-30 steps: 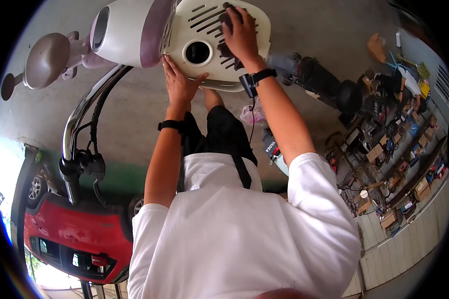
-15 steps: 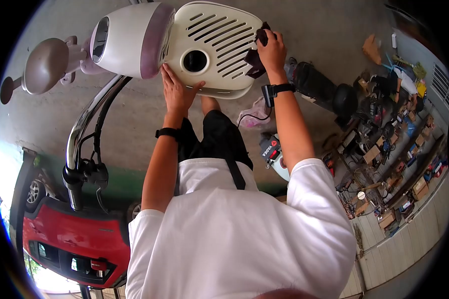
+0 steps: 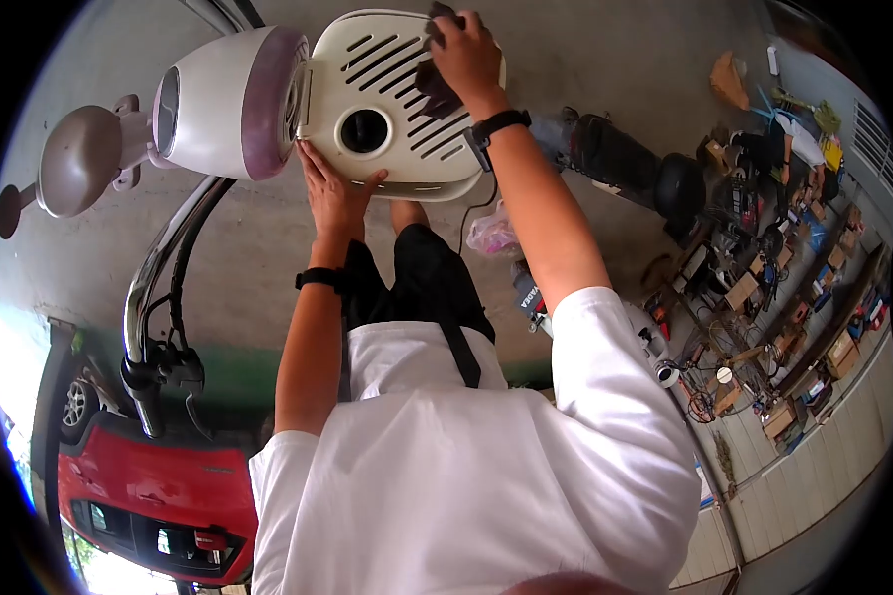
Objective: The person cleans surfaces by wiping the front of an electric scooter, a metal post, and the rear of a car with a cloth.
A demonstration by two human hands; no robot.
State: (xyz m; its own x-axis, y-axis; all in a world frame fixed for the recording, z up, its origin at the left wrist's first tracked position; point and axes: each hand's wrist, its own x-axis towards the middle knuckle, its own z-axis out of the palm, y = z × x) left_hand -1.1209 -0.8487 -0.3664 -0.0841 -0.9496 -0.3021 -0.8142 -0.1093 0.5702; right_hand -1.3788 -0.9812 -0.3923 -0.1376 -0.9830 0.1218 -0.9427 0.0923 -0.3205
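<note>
A cream plastic basket (image 3: pixel 422 164) with rows of slots and a round dark hole (image 3: pixel 364 131) is at the front of a white and lilac scooter (image 3: pixel 208 104). Against its near edge, beside the scooter body, rests my left hand (image 3: pixel 335 203), with fingers stretched out and thumb apart. My right hand (image 3: pixel 464 59) grips a dark brown cloth (image 3: pixel 437 91) over the slotted face towards its far right side. Part of the cloth hangs below the fingers onto the slots.
A chrome handlebar (image 3: pixel 144 288) with a black grip and lever reaches down at the left. Beyond it stands a red car (image 3: pixel 159 486). To the right are a dark scooter (image 3: pixel 615 164), a pink plastic bag (image 3: pixel 493 233), cluttered shelves (image 3: pixel 764 337) and a crouching person (image 3: pixel 799 149).
My right hand has moved the cloth leftward and up across the slotted face from its right edge. My left hand keeps its place on the edge while the whole view shifts slightly.
</note>
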